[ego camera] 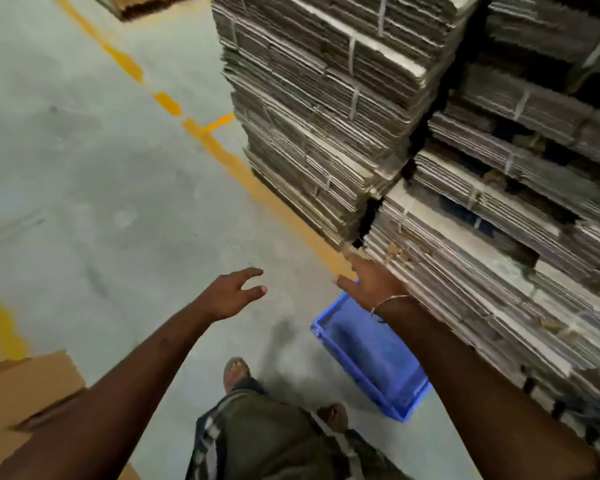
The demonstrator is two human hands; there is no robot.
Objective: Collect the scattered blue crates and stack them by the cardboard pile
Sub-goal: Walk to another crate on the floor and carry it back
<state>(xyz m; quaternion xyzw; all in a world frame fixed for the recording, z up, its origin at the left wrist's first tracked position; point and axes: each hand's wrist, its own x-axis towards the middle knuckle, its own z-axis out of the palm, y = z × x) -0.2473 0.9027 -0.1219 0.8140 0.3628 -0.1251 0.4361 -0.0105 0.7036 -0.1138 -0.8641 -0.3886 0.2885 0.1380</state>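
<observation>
Hands, left (234, 292) and right (368, 284), spread, empty; blue crate (371, 355) against cardboard pile (482, 271) edge.

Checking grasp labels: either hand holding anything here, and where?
Nothing held. Left hand and right hand are open in the air above the blue crate.

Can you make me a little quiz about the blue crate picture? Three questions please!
1. True or false: the blue crate sits on the floor beside the cardboard pile.
2. What does the left hand hold? A) a crate B) nothing C) a box
3. Fill in: the right hand wears a thin ___ at the wrist.

Key: 1 true. 2 B, its fingers are spread and empty. 3 bangle.
</observation>
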